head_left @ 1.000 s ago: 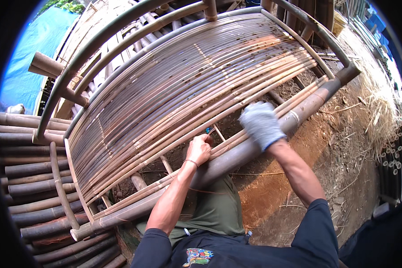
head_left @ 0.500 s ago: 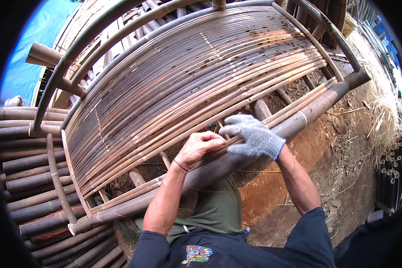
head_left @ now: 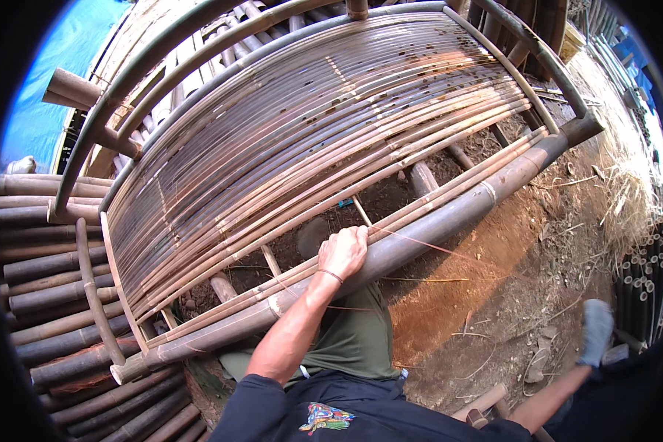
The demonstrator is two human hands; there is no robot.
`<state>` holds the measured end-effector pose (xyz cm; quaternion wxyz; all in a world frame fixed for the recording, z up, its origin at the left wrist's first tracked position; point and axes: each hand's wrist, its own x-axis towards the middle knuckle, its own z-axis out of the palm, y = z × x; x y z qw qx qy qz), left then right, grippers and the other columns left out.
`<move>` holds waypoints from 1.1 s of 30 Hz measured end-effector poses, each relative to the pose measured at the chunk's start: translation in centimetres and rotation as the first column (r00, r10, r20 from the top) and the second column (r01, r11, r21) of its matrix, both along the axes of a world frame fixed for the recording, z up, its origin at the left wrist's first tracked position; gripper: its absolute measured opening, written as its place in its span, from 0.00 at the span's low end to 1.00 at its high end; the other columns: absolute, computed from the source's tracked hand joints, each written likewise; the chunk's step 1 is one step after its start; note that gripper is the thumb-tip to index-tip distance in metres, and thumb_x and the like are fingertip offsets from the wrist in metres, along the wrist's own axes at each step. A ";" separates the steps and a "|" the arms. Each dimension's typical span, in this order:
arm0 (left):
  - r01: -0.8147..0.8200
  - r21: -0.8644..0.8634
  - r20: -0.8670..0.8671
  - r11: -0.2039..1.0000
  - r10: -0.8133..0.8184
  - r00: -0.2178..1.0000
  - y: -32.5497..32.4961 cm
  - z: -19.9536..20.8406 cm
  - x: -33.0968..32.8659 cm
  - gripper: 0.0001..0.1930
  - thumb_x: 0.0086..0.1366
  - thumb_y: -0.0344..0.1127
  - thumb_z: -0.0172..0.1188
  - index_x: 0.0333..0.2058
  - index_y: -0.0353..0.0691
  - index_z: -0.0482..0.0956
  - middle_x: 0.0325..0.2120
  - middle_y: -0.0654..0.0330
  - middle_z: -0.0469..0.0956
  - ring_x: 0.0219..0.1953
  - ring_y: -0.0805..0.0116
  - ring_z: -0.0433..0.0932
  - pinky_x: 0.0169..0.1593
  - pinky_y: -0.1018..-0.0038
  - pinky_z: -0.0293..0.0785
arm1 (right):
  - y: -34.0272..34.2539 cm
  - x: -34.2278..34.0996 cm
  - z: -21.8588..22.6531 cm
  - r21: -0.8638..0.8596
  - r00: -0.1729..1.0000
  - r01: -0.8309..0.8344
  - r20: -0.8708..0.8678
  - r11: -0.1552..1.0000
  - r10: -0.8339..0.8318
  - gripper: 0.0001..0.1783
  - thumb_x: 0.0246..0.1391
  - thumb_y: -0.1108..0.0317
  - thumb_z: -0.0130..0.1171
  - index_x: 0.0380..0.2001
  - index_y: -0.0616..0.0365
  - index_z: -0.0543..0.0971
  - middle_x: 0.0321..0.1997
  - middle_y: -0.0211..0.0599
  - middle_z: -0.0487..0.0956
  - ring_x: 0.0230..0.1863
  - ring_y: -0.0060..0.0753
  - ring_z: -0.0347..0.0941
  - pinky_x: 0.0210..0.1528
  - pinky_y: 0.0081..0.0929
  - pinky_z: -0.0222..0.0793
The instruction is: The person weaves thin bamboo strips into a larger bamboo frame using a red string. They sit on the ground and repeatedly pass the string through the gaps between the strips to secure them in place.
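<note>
Brown slatted bamboo bench (head_left: 302,162) spreads in front of the hands, with dark round bamboo poles (head_left: 40,272) to their far left. The bare left hand (head_left: 344,252) is curled at the thick bamboo front rail (head_left: 464,208), seemingly clamped on a thin reddish cord (head_left: 435,245) running out rightward. The grey-gloved right hand (head_left: 597,330), beside it half a second ago, has swung well apart, so the cord looks drawn out from the work; blur leaves its grip impossible to tell

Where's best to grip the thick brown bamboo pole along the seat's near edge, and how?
Preferably wrap the pole right of the bare left hand, from the near side: its rounded face is exposed, while thin tan bamboo slats line its far side.
</note>
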<state>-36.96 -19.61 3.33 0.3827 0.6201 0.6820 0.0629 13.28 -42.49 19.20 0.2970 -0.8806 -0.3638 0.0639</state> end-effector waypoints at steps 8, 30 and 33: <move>0.124 0.064 0.023 0.990 -0.125 0.992 -0.4 -0.5 -0.3 0.20 0.74 0.49 0.42 0.41 0.46 0.82 0.34 0.50 0.84 0.45 0.50 0.81 0.61 0.46 0.55 | 13.1 -19.9 -15.8 0.257 0.581 -0.426 -0.657 0.867 0.480 0.43 0.57 0.54 0.63 0.66 0.71 0.60 0.67 0.52 0.67 0.68 0.42 0.62 0.71 0.32 0.54; 0.083 0.078 0.019 0.994 -0.085 0.996 -0.6 0.0 -0.2 0.21 0.72 0.52 0.43 0.43 0.48 0.83 0.38 0.51 0.84 0.49 0.48 0.79 0.62 0.46 0.54 | 23.8 -27.3 0.9 -0.826 -0.118 -0.549 0.231 0.131 0.966 0.11 0.60 0.66 0.49 0.30 0.58 0.79 0.29 0.43 0.84 0.23 0.40 0.80 0.26 0.38 0.78; -0.040 0.282 -0.054 0.959 0.057 0.997 -1.9 -0.5 0.3 0.20 0.70 0.53 0.48 0.37 0.50 0.85 0.35 0.54 0.84 0.45 0.53 0.80 0.63 0.44 0.51 | 16.8 -31.1 -3.0 -0.731 -0.153 -0.616 -0.253 -0.292 0.955 0.06 0.58 0.69 0.49 0.35 0.54 0.76 0.25 0.43 0.80 0.29 0.46 0.81 0.28 0.41 0.78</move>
